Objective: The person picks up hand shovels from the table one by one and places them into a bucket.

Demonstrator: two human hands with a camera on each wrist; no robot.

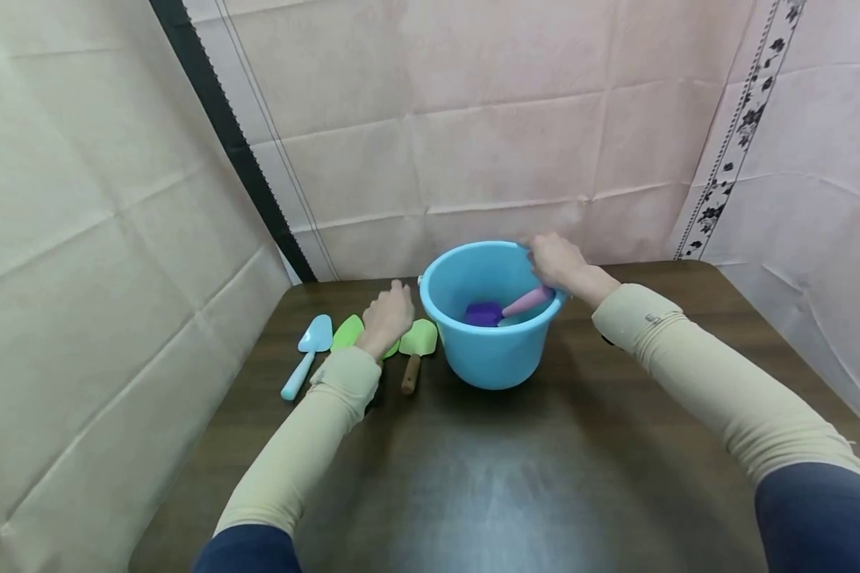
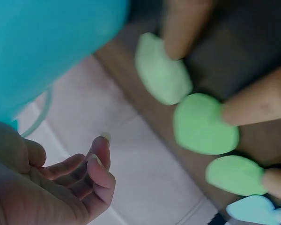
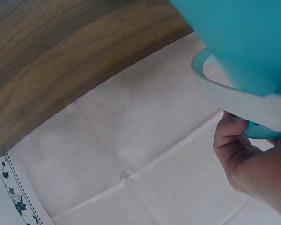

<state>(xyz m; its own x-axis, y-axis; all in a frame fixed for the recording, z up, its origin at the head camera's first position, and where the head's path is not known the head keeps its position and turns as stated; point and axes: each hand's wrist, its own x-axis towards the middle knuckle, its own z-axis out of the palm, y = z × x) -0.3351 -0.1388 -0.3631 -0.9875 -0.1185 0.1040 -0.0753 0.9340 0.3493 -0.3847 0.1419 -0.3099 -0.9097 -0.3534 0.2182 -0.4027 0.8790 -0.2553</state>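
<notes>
A light blue bucket [image 1: 494, 362] stands on the dark wooden table. My right hand [image 1: 560, 263] grips its rim at the right, fingers curled over the edge beside the white bucket handle [image 3: 243, 103]. Inside lies a toy shovel [image 1: 483, 313] with a purple blade and pink grip, beside a pale blue piece mostly hidden. Left of the bucket, my left hand [image 1: 387, 318] hovers with loosely bent fingers, holding nothing. Around and below it lie a light blue trowel [image 1: 317, 334] and three green trowels [image 2: 203, 124] with brown handles, one mostly covered by the hand in the head view.
Creased pale cloth [image 1: 502, 143] hangs right behind the table's far edge and along both sides. The brown tabletop [image 1: 502, 477] stretches from the bucket toward me. A dark strip [image 1: 236, 143] runs down the cloth at the left.
</notes>
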